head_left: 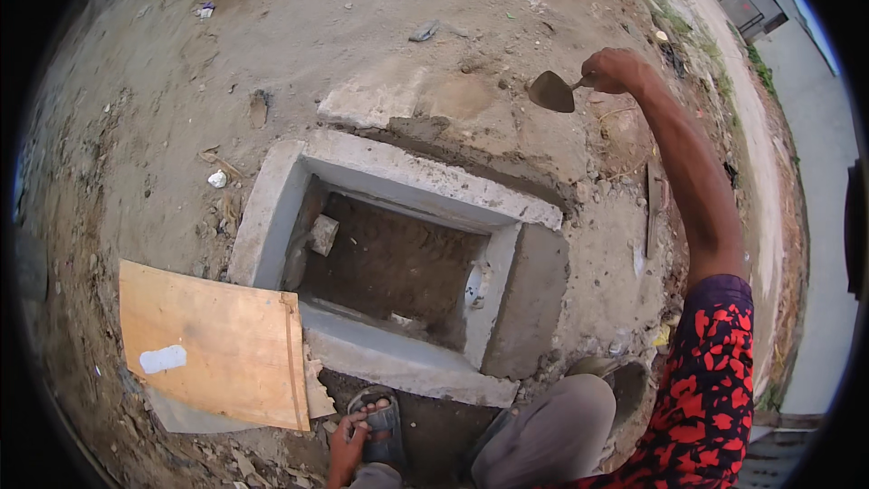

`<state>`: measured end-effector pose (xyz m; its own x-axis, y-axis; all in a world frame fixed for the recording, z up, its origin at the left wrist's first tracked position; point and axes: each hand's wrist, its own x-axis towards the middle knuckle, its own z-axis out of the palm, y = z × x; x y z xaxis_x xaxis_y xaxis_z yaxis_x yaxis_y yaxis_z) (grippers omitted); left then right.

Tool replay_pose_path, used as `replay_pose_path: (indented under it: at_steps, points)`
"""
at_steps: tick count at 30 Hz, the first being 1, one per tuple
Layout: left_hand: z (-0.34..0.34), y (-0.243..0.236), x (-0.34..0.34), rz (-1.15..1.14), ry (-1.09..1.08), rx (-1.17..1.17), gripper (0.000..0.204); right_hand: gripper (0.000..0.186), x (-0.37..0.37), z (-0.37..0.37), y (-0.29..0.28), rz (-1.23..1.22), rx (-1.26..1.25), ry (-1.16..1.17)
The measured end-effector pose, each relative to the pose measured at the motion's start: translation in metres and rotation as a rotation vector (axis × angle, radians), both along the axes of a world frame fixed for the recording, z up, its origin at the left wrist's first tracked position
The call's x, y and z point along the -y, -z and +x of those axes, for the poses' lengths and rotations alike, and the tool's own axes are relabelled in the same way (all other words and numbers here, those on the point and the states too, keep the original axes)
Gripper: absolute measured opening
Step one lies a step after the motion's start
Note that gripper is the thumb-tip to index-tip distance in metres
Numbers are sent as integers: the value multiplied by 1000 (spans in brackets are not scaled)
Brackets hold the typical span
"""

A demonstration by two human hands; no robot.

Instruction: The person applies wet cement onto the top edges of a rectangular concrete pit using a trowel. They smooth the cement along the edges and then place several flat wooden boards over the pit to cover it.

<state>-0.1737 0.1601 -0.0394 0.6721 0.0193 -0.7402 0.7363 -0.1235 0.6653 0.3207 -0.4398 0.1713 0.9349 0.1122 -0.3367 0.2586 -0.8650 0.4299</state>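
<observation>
My right hand (615, 71) is closed around the handle of a pointing trowel (552, 92), held out at the far right above the ground with its dull grey blade toward the left. Low in the view, my left hand (348, 445) hangs beside my sandalled foot (382, 426), its fingers loosely bent and apart, with nothing visible in them. Between the hands lies a rectangular concrete-walled pit (398, 364) with pale rims. Damp grey mortar (529, 303) is spread flat along its right side, and a darker strip of mortar (471, 158) runs along its far rim.
A wooden board (217, 335) with a pale patch lies at the pit's near left corner. Inside the pit sits a pale block (323, 234). A round container (626, 388) stands beside my knee. A flat slab (371, 100) lies beyond the far rim, amid dirt and rubble.
</observation>
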Motion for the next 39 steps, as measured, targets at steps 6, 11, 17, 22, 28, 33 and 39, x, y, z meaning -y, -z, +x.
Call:
replay_pose_path:
  at_steps: [6, 11, 17, 22, 28, 33, 39]
  points:
    - [-3, 7, 1, -32, 18, -42, 22, 21, -7, -7, 21, 31, -202, 58]
    - [0, -1, 6, -46, 6, -20, 20, 15, 8, 3, 6, -79, 140, 127]
    - [-1, 6, 4, -33, 6, -29, 21, 17, 9, -13, 43, 13, -59, 13]
    - [-5, 6, 1, -10, -8, -33, 22, 17, -2, -14, 30, -87, 231, 102]
    - [3, -1, 5, 9, 14, -18, 22, 15, -21, -25, 45, -1, 32, 87]
    - [4, 1, 5, -13, 40, -53, 23, 21, -3, -20, 47, 79, 180, 267]
    - [0, 5, 5, 1, -15, -36, 23, 48, -1, -91, 89, 570, 156, 51]
